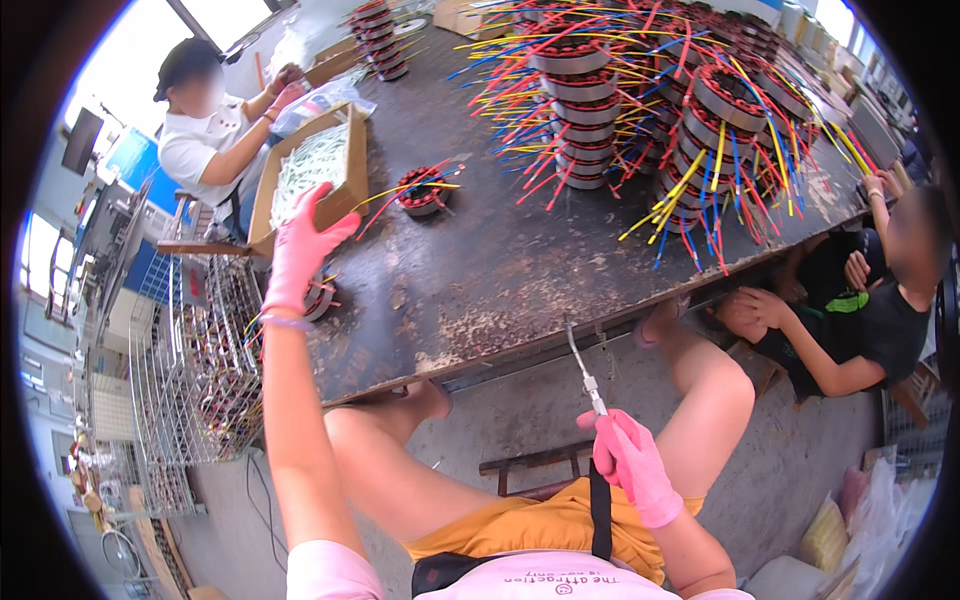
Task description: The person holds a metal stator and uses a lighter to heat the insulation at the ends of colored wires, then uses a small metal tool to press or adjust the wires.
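My left hand [308, 240], in a pink glove, reaches out over the near edge of the table with fingers and thumb spread and nothing in them. Its fingertips are close to a cardboard box [357, 165] full of thin whitish strips [312, 165]. Beside my left wrist sits a wound motor stator [318, 299], partly hidden by the hand. Another stator [423, 192] with red, yellow and blue leads lies right of the box. Above my lap, my right hand [635, 462], also gloved in pink, is closed round a slim metal hook tool [588, 378], its bent tip pointing at the table edge.
Tall stacks of stators [585, 120] with bristling coloured wires fill the table's far right. A dark worn table [480, 270] spans the front. One person [215, 150] sits across at left, another [850, 320] at right. A wire rack [170, 350] stands left.
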Demonstrator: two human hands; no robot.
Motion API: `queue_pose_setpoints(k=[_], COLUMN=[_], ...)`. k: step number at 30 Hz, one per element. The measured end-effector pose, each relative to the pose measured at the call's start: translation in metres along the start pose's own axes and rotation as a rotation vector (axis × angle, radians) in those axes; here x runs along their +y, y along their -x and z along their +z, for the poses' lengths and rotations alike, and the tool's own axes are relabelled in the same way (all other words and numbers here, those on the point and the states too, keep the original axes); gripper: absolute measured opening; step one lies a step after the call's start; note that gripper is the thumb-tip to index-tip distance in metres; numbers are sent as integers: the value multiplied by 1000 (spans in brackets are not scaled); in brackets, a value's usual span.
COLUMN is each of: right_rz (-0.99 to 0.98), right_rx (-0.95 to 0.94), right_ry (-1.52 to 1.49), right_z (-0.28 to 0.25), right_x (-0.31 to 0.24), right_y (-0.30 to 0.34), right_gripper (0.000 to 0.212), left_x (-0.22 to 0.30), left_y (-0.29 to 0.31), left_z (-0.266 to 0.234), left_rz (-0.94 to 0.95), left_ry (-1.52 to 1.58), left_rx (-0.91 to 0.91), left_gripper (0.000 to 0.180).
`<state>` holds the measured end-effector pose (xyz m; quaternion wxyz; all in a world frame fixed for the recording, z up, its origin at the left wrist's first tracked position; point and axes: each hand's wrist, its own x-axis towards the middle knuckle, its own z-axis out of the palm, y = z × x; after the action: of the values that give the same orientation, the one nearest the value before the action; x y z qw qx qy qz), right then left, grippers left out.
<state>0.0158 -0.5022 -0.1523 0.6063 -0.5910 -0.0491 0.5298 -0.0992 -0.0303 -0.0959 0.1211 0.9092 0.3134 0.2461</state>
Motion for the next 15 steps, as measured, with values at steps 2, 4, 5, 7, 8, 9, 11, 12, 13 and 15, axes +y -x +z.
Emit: queue_pose_setpoints(k=[2, 4, 5, 7, 8, 9, 11, 12, 13, 15], right_rz=[-2, -4, 3, 16, 7, -2, -17, -22, -27, -35], right_rx=[1, -20, -35, -58, -66, -75, -88, -94, -101, -89], right_ry=[35, 58, 67, 85, 89, 91, 93, 93, 92, 97], right_z=[7, 14, 18, 25, 27, 29, 33, 35, 36, 34], right_x=[-7, -9, -10, -10, -9, -7, -7, -7, -7, -8], right_y=[3, 5, 5, 7, 8, 8, 11, 13, 15, 19], right_gripper=[35, 35, 35, 35, 36, 36, 36, 36, 36, 36], left_x=[-22, -50, -60, -86, -87, -91, -93, -92, -91, -71], left_y=[25, 45, 54, 66, 68, 69, 68, 68, 71, 72], left_z=[-39, -67, -69, -65, -57, -53, -51, -52, -54, -52], left_rz=[-21, -122, -178, -190, -164, -176, -200, -204, -186, -134], left_ry=[-35, -164, -209, 77, 19, 1, -41, -49, -67, -94], left_rx=[-75, -251, -311, -391, -326, -299, -246, -236, -202, -134], left_gripper=[86, 104, 109, 108, 106, 105, 104, 100, 99, 96])
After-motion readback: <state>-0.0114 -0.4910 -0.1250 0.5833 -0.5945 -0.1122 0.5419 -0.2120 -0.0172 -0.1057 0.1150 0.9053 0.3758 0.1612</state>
